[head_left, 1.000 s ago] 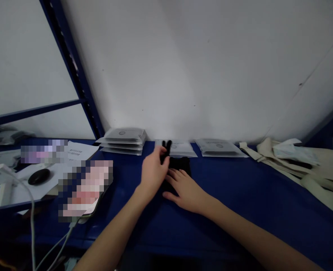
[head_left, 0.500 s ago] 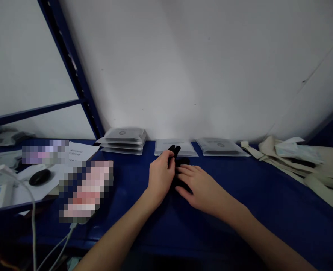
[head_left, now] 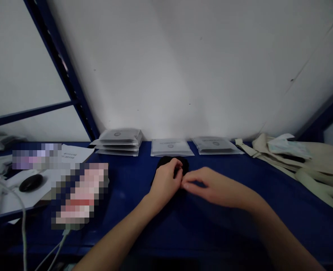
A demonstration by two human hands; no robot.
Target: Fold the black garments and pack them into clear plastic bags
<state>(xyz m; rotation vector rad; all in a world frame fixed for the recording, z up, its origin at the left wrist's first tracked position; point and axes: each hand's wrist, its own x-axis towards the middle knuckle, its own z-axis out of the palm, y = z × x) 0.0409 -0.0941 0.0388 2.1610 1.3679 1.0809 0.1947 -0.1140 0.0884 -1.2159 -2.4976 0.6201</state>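
- So, the black cloth (head_left: 163, 161) is lying bunched on the blue bench (head_left: 225, 233), right in the middle, partly hiding under the hands.
- The left hand (head_left: 167, 177) is resting over it, fingers bending toward the thumb with a dark gap showing between. Can't tell if that grip is actually pinching fabric.
- The right hand (head_left: 211, 184) is sitting just beside it, fingertips meeting the left hand's near the cloth's edge. Thumb and forefinger are leaning together at the tips with a gap behind them; can't tell if they're pinching anything.
- Just behind the cloth, a flat clear pouch (head_left: 170, 146) is lying near the wall (head_left: 155, 67). A stack of similar pouches (head_left: 120, 140) is sitting to its left, and another filled pouch (head_left: 216, 145) is lying to its right.
- Off to the left, a pixelated pinkish thing (head_left: 82, 195) is lying by some papers (head_left: 75, 154), which a rounded black object (head_left: 31, 183) is sitting on.
- Over on the right, beige fabric (head_left: 321, 158) is lying in a heap.
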